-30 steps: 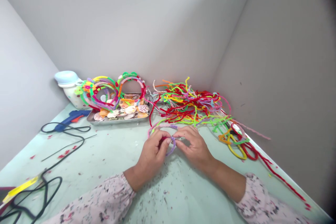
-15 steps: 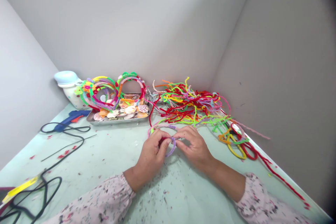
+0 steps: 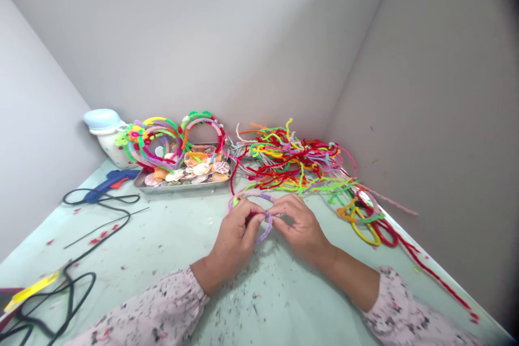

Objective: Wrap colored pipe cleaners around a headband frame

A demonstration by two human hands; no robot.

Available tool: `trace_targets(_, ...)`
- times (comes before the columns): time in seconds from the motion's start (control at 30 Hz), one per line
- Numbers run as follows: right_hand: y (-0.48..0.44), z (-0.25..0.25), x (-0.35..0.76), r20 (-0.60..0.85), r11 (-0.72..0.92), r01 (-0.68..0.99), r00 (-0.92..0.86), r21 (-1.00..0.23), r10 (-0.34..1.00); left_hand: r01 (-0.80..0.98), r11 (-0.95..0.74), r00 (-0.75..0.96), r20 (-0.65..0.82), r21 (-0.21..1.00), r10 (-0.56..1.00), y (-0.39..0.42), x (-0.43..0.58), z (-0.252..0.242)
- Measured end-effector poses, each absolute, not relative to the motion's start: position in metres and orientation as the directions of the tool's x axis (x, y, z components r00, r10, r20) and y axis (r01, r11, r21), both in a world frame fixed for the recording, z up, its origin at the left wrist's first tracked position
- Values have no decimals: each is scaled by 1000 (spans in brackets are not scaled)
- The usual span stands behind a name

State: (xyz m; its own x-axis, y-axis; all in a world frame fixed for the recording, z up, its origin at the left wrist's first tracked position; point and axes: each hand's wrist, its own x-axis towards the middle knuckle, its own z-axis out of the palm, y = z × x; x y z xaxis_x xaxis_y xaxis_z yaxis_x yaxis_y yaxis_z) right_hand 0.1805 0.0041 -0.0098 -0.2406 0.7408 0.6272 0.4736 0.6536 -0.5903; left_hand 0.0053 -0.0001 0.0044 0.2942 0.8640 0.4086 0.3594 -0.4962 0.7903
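Note:
My left hand (image 3: 235, 227) and my right hand (image 3: 298, 224) meet at the middle of the pale green table, fingertips pinching a fuzzy lilac pipe cleaner (image 3: 265, 230) bent into a loop. A longer pink and lilac strand (image 3: 251, 193) arcs behind my hands, and a bit of red shows inside my left fingers. Just beyond my right hand lies a tangled heap of multicoloured pipe cleaners (image 3: 292, 159). Its underside is hidden.
A steel tray (image 3: 182, 188) of seashells stands at the back, with colourful pipe-cleaner rings (image 3: 162, 143) leaning on it. A blue glue gun (image 3: 109, 184), black cord (image 3: 101, 216) and white lidded jar (image 3: 107, 138) sit left. Yellow and red loops (image 3: 365, 232) lie right, against the grey wall (image 3: 425, 92).

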Motion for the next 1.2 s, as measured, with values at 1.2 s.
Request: trace_targets(1.2, 2, -8, 180, 582, 623, 442, -245, -645, 776, 363, -510, 306, 417, 780, 856, -1, 5, 3)
